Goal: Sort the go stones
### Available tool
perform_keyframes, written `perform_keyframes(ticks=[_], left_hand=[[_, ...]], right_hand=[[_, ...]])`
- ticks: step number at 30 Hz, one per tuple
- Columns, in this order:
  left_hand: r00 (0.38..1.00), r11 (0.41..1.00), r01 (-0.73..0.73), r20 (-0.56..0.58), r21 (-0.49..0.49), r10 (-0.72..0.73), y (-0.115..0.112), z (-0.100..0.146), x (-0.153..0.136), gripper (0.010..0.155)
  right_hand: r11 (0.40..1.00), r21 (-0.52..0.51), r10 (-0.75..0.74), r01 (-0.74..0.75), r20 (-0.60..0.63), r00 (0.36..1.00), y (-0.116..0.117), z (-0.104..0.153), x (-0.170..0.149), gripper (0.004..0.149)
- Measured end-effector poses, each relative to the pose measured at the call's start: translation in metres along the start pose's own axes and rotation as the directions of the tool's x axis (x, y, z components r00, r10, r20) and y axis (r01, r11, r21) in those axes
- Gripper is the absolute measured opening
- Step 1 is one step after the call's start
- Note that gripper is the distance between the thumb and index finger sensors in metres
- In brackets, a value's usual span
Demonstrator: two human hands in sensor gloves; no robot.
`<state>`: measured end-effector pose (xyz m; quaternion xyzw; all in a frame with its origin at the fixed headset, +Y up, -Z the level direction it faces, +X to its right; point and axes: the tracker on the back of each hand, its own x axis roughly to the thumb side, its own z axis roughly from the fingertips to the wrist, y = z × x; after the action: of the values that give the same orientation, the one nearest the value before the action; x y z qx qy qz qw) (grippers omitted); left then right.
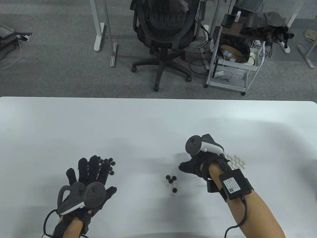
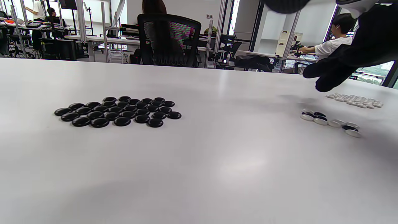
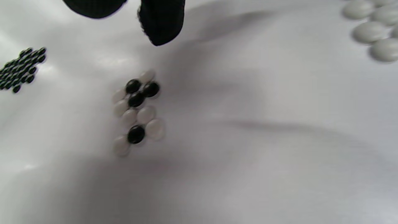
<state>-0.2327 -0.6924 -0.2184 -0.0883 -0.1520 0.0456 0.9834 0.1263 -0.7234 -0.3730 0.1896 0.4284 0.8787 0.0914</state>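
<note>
Most stones are sorted into our black pile (image 2: 118, 111) and white pile (image 1: 236, 161); a small mixed cluster (image 1: 171, 183) remains. Our left hand (image 1: 89, 177) lies flat and empty; whether our right hand (image 1: 195, 166) holds anything, we cannot tell.

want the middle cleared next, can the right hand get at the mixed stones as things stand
Probably yes: the right hand hovers just right of the mixed stones, with only bare table between them.

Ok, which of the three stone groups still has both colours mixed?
The small middle cluster: black and white together. The left pile is all black, the right pile all white.
</note>
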Motion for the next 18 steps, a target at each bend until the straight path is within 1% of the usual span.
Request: perform_keyframes(ticks=[5,8,12,14,18], left_hand=[[1.000,1.000,-0.005,0.001,0.004,0.005,0.000,0.000,0.000,0.078],[1.000,1.000,-0.007,0.003,0.011,0.007,0.001,0.001,-0.001,0.078],[1.000,1.000,-0.008,0.005,0.016,0.008,0.002,0.002,-0.001,0.078],[1.000,1.000,-0.006,0.006,0.018,0.006,0.002,0.002,-0.001,0.078],[1.000,1.000,0.000,0.007,0.012,0.000,0.001,0.002,-0.001,0.078]], right_hand=[[0.998,0.051,0.046,-0.049,0.047,0.998,0.016,-0.016,0.022,0.063],[0.996,0.071,0.055,-0.058,0.042,0.998,0.022,-0.023,0.024,0.065],[0.994,0.086,0.062,-0.063,0.012,0.998,0.026,-0.030,0.019,0.067],[0.995,0.083,0.047,-0.048,0.008,0.999,0.025,-0.032,0.016,0.067],[0.999,0.049,0.004,-0.001,-0.074,0.997,0.011,-0.034,-0.002,0.067]])
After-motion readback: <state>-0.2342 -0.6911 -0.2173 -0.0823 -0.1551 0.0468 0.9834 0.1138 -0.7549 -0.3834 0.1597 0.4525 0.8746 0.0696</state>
